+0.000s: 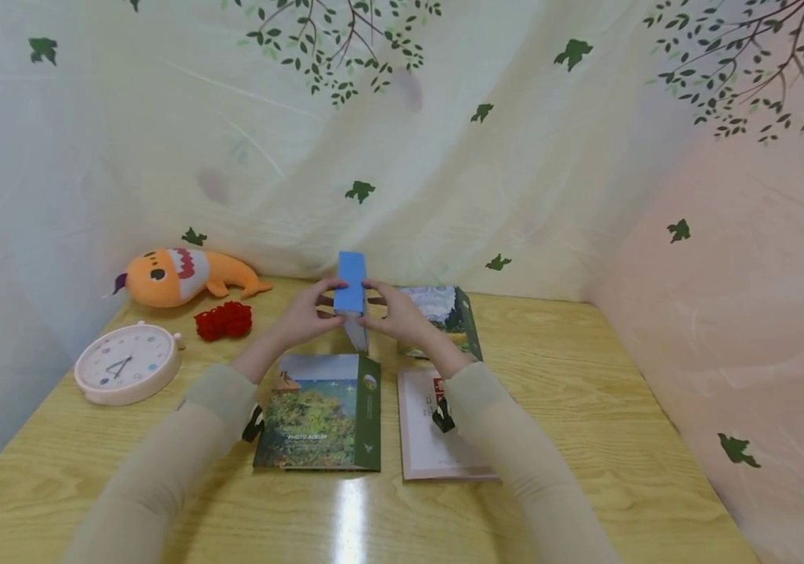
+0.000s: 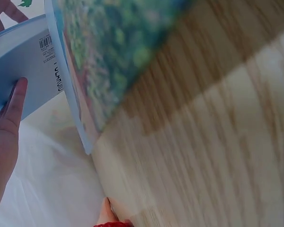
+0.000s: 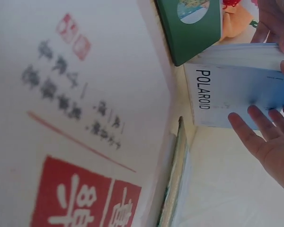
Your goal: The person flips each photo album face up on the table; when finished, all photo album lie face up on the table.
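Note:
A slim blue album marked POLAROID (image 1: pixel 351 282) stands upright on its edge at the back of the table, between both hands. My left hand (image 1: pixel 306 313) holds its left side, fingers on the barcode face in the left wrist view. My right hand (image 1: pixel 402 313) holds the other side, its fingers (image 3: pixel 246 130) spread on the POLAROID cover (image 3: pixel 222 94) in the right wrist view. White page edges show between the covers. Nearer lies a photo album (image 1: pixel 317 415) with a painted garden cover and green spine. A whitish book (image 1: pixel 416 439) with red print lies under my right forearm.
Another painted album (image 1: pixel 472 325) lies behind the right forearm. To the left are an orange shark plush (image 1: pixel 155 282), a red yarn bundle (image 1: pixel 224 321) and a pink round clock (image 1: pixel 127 364). A printed cloth (image 1: pixel 444 196) hangs along the table's back edge.

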Tool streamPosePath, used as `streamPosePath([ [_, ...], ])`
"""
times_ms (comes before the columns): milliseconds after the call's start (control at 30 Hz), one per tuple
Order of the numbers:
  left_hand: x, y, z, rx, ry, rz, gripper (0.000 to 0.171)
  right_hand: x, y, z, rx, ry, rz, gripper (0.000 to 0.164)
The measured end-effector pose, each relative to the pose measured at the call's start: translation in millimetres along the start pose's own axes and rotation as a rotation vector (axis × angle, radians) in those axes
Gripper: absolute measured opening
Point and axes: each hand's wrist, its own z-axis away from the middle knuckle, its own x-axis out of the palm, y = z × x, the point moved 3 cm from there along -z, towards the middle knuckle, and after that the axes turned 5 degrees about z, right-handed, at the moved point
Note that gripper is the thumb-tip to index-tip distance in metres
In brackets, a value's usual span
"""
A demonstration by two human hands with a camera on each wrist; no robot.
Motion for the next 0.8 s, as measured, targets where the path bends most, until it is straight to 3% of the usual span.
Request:
streamPosePath([
  [67,-1.4,9.2,4.4,-0.011,0.004,0.004,0.055,-1.8,-8.1,3.2,-0.010,-0.019,-0.036,0.070],
  [233,-6.2,4.1,7.5,-0.014,0.022,-0.006,0.052,4.5,-2.9,0.9,-0.009,-0.053,-0.078,0.071],
  [300,-8.3,-6.8,6.0,-0.002,0.031,-0.001,0.050,10.6,8.5,-3.9,-0.003,-0.060,-0.080,0.071],
  [400,-12.1,-6.6,8.4,0.007,0.032,0.010,0.049,13.8,10.6,-4.8,-0.016,-0.092,-0.092,0.072],
  [667,-21.8,-7.8,14.3,-0.007,0.030,-0.017,0.047,20.2,18.7,1.9,0.052,-0.228,-0.065,0.075],
  [800,-24.7,-12.7,15.3,-0.023,0.025,-0.026,0.050,20.0,20.8,4.2,0.034,-0.241,-0.014,0.071],
])
